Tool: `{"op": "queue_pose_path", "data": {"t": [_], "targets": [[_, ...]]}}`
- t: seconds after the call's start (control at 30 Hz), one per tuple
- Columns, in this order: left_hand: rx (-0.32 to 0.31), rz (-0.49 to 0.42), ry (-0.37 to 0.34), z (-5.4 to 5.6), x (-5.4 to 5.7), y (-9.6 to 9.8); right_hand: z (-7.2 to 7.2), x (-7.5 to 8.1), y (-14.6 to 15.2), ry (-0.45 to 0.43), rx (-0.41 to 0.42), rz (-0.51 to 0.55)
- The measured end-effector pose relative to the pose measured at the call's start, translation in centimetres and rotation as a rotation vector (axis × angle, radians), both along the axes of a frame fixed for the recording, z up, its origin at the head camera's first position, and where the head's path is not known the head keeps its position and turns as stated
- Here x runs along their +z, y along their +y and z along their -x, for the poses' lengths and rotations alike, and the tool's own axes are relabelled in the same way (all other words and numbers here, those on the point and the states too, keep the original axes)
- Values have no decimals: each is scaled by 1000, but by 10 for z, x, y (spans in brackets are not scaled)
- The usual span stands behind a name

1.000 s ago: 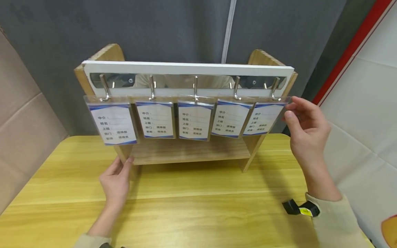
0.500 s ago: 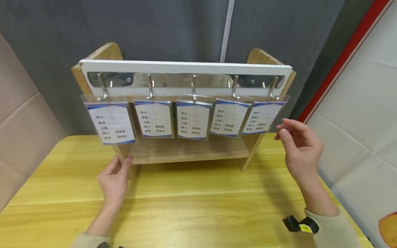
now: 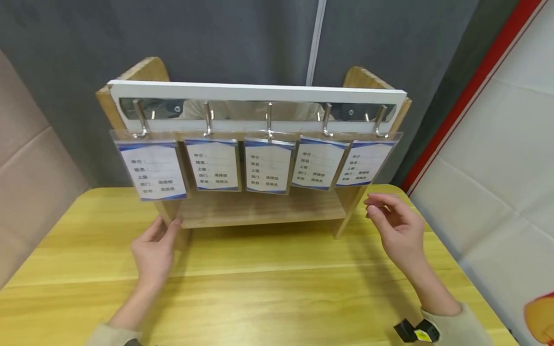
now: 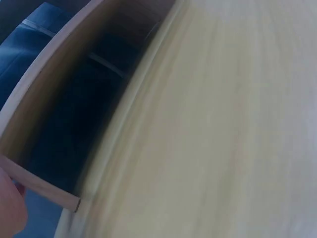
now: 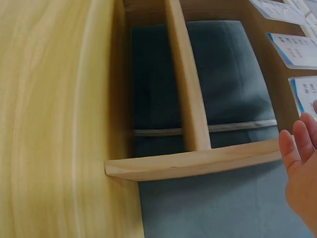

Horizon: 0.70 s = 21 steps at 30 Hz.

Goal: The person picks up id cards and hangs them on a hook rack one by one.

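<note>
A wooden rack [image 3: 259,211] stands on the table, with a white-framed rail [image 3: 255,90] of metal hooks across its top front. From the hooks hang several clear-sleeved name badges [image 3: 270,166] in a row. My left hand [image 3: 153,254] grips the lower front of the rack's left side panel, thumb in front and fingers behind. In the left wrist view, only part of that hand [image 4: 10,206] shows, at the panel's lower end [image 4: 44,186]. My right hand [image 3: 396,230] hovers to the right of the rack, fingers loosely bent and holding nothing. The right wrist view shows its fingers overlapping the nearest badge [image 5: 304,94].
The yellow wood-grain table [image 3: 259,298] extends in front of the rack and to both sides. A grey partition [image 3: 242,38] rises behind it. Pale padded panels [image 3: 489,192] with a red edge stand at the right, and a pinkish wall [image 3: 26,144] at the left.
My right hand has come away from the rightmost badge and moved down, then slightly left. My left hand keeps its grip on the rack. The badges still hang on their hooks.
</note>
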<state>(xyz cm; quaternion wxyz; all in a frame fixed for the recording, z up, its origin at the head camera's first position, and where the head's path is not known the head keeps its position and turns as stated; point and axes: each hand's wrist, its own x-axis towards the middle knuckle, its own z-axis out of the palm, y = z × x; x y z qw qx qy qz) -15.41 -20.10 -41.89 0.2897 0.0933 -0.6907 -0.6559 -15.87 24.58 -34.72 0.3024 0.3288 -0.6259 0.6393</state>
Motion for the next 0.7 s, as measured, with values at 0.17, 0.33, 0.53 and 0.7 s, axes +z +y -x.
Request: {"op": "queue_pose_path", "data": {"t": [0.17, 0.33, 0.53, 0.7], "targets": [[-55, 127, -65, -4, 1, -6, 3, -7, -5, 27, -3, -104], [-122, 240, -137, -17, 2, -13, 6, -11, -10, 82, 13, -217], [-104, 372, -88, -39, -2, -20, 9, -11, -16, 114, 16, -326], [-46, 596, 140, -52, -5, -19, 9, -10, -20, 145, -34, -440]]}}
